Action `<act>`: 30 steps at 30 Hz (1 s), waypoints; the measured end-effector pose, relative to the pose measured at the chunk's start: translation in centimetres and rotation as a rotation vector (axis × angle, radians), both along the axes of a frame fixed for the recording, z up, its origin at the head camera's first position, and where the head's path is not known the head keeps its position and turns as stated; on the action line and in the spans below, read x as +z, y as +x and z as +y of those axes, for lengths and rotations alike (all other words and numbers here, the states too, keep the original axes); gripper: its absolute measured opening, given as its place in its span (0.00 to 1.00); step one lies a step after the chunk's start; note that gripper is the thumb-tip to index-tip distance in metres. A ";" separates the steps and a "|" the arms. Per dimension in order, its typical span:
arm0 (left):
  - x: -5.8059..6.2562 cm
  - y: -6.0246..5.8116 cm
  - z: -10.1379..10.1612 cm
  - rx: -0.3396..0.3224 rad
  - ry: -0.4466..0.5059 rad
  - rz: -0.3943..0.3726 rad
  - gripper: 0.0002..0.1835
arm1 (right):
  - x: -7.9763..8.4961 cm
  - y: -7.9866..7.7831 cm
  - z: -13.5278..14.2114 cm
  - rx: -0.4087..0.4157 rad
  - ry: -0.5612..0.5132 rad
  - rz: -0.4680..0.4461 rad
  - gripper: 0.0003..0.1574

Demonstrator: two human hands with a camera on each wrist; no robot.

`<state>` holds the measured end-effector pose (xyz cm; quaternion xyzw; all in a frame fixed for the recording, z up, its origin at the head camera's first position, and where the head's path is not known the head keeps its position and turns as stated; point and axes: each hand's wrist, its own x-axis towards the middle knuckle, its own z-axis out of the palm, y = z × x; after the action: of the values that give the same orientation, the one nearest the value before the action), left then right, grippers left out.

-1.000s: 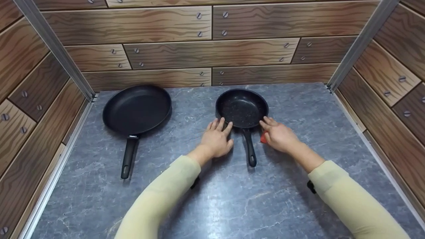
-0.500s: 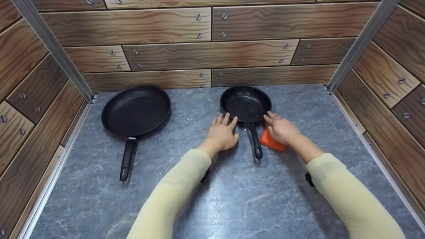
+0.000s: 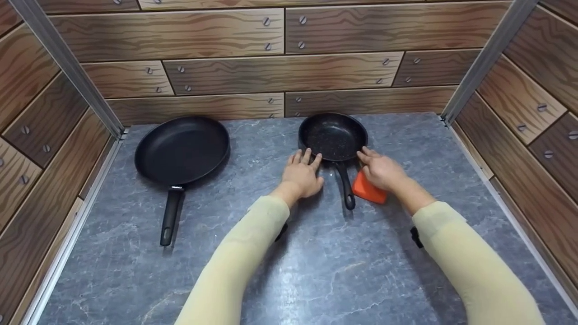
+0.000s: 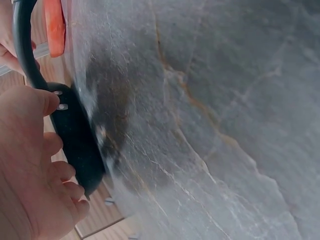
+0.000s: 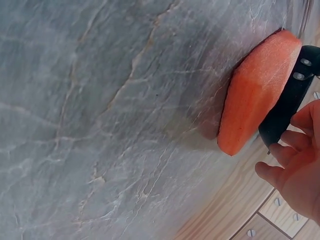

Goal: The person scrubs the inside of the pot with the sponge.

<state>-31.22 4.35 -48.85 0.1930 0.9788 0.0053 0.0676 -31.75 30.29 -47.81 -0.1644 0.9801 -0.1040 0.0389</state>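
A small black frying pan [image 3: 333,135] with speckled insides stands at the back, its handle [image 3: 347,187] toward me. My left hand [image 3: 301,177] has its fingers spread against the pan's near left side. The left wrist view has that hand's fingers and thumb along the outer wall [image 4: 77,145], not wrapped round it. On the near right side, my right hand [image 3: 381,171] touches the rim with extended fingers; the right wrist view shows its fingertips at the wall [image 5: 277,122]. Beneath this hand, beside the handle, lies an orange wedge-shaped block [image 3: 368,189], sponge-like, with a dark underside.
To the left stands a larger black frying pan [image 3: 183,151], its handle [image 3: 170,219] also pointing toward me. The grey marbled tabletop [image 3: 289,271] ends at wood-patterned walls [image 3: 226,74] at the back and both sides. Metal rails [image 3: 76,216] run along the side edges.
The small pan has slid away from me and slightly right, with both hands staying at its sides. The orange block, almost hidden behind my right hand before, now shows largely uncovered.
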 end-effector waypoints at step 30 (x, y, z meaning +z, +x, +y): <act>4.3 2.6 -19.0 0.043 0.077 0.134 0.41 | 2.8 0.8 -11.0 0.155 -0.094 0.174 0.38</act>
<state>-28.65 -14.68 -44.57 0.1742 0.9842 0.0315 -0.0055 -30.94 19.25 -44.99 -0.2498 0.9582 -0.1318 -0.0463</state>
